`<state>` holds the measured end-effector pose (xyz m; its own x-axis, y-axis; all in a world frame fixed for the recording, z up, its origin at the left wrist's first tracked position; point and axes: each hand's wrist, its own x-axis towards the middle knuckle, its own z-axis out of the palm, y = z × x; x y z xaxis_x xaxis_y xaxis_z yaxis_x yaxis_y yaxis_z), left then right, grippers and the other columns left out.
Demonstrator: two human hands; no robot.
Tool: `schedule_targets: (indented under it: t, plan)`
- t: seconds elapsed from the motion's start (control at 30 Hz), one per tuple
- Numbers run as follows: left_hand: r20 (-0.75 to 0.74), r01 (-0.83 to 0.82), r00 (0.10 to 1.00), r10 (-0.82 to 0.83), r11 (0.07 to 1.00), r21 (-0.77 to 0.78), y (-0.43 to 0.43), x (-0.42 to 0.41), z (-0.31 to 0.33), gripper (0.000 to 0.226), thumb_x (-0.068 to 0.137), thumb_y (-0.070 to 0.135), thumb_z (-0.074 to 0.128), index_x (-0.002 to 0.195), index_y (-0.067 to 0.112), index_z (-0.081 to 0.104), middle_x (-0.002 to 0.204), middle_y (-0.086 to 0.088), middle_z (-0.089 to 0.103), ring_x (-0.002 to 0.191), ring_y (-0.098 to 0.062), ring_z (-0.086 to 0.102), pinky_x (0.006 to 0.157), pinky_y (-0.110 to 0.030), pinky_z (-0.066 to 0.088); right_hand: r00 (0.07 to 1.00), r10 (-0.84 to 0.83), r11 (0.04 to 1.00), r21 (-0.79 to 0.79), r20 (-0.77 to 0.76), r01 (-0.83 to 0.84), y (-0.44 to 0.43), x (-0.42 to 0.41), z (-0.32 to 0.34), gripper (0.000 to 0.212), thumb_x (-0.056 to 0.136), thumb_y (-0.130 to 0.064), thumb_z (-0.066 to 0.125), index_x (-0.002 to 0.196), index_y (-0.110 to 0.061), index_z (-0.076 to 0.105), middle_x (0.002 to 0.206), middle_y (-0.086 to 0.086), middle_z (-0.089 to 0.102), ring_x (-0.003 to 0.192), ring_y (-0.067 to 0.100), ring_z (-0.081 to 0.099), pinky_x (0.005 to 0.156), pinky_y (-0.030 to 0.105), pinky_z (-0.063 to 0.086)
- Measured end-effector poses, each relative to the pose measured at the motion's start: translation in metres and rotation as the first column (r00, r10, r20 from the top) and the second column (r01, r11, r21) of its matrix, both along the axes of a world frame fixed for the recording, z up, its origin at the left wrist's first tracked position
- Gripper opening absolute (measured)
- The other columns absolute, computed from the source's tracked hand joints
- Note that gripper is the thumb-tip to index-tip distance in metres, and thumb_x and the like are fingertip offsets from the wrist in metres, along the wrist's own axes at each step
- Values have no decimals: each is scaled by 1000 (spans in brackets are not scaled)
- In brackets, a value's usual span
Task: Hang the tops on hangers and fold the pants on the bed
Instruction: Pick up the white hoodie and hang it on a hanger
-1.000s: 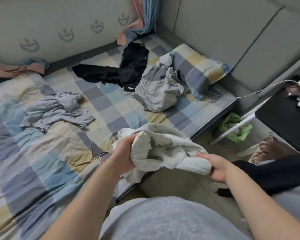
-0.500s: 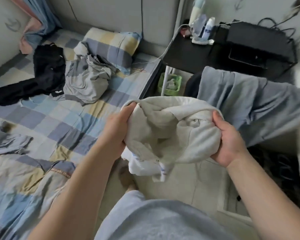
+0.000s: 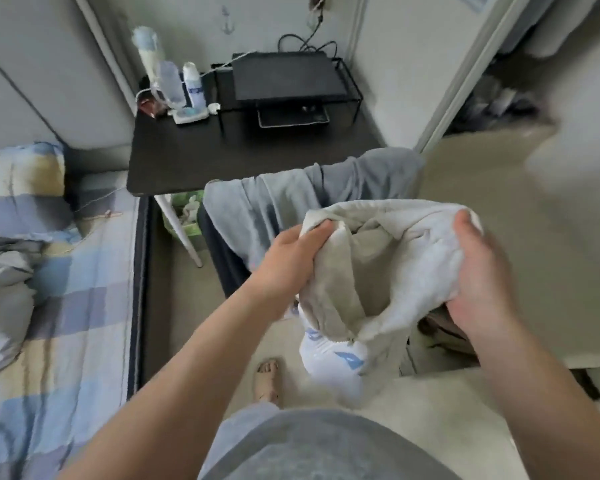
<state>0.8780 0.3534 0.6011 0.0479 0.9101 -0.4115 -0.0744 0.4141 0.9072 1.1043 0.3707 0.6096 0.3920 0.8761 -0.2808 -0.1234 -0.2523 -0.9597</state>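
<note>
Both hands hold one pale garment [image 3: 378, 258], bunched in the air to the right of the bed [image 3: 84, 306] and over the floor [image 3: 465, 188]. The left hand [image 3: 288, 265] pinches a fold at the bundle's bed-side edge, its fingers [image 3: 317, 233] curled tight on the cloth. The right hand [image 3: 478, 275] clamps the far edge with the thumb on top, though blur hides the finer grip. A white part [image 3: 333, 362] with blue print hangs loose underneath. The cloth looks soft, thick and limp. It seems light enough to lift easily but probably sags wherever it is unsupported. If it is a top, the shoulder seams or neck opening are likely the better holds, once found in the bundle.
</note>
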Motion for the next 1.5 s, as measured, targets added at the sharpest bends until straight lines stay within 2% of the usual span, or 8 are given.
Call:
schedule_targets:
  t: [0.1,0.23,0.43,0.57,0.73,1.1,1.37,1.5]
  plan:
    - [15,218,976,-219,974,55,62,34,17,37,91,54,59,103,23,75,98,-3,78,91,-18,75,80,-34,61,978,-205,977,72,28,202,18,27,16,39,73,-59,68,93,-26,71,88,-7,78,84,12,76,78,36,56]
    - [8,383,922,-386,917,114,126,93,41,46,84,54,60,110,18,72,105,-4,77,102,-23,72,100,-46,54,908,-419,900,142,23,412,30,52,35,38,82,-58,65,104,-27,71,100,-2,77,92,18,75,83,42,59]
    - [75,500,847,-526,837,224,197,182,96,30,98,40,62,110,15,72,104,-8,77,100,-27,73,97,-47,56,788,-610,751,376,80,543,72,104,95,32,97,-39,59,68,-39,73,76,-11,73,76,7,71,67,28,58]
    - [123,478,823,-554,794,376,244,233,154,27,100,36,59,109,14,72,98,-7,78,91,-19,76,77,-31,62,756,-651,669,521,66,531,114,148,144,31,96,-39,60,67,-39,73,81,-11,71,83,10,69,80,35,58]
    - [204,355,832,-516,778,519,289,288,244,15,96,23,67,102,9,71,84,-5,78,78,-20,76,59,-26,57,774,-633,545,708,-4,449,177,198,225,30,98,-32,61,70,-26,68,74,-13,66,75,5,64,71,24,55]
    - [196,189,869,-454,672,716,377,385,418,28,97,28,64,114,6,68,107,-16,75,94,-26,75,82,-35,62,720,-681,218,902,-133,372,280,295,388,28,97,-22,61,69,-20,63,63,-18,61,64,0,57,63,20,49]
    - [144,186,860,-490,563,805,414,466,521,31,97,27,62,120,7,60,102,-9,66,72,-16,64,51,-17,49,525,-850,287,879,51,380,308,366,490,13,94,-20,58,82,-15,55,77,-6,56,82,22,58,73,30,45]
    - [162,175,835,-526,533,828,429,503,580,18,96,17,56,78,15,53,90,-9,54,75,-20,52,67,-26,42,345,-895,389,872,282,297,303,392,553,16,92,-16,59,106,-18,52,96,-3,54,92,21,53,77,26,38]
